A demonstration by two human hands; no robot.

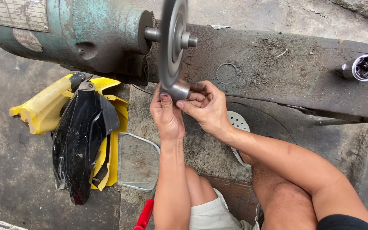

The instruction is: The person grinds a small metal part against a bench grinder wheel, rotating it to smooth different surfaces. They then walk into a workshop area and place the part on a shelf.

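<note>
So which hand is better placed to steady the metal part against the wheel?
Probably the right hand: its fingers wrap the small metal cylinder at the grinding wheel; the left hand only props it from below.

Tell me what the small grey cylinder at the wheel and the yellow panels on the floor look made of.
Small grey cylinder, pinched by both hands: likely metal, with a dull grey sheen. Yellow panels: apparently moulded plastic, glossy, scuffed and curved.
</note>
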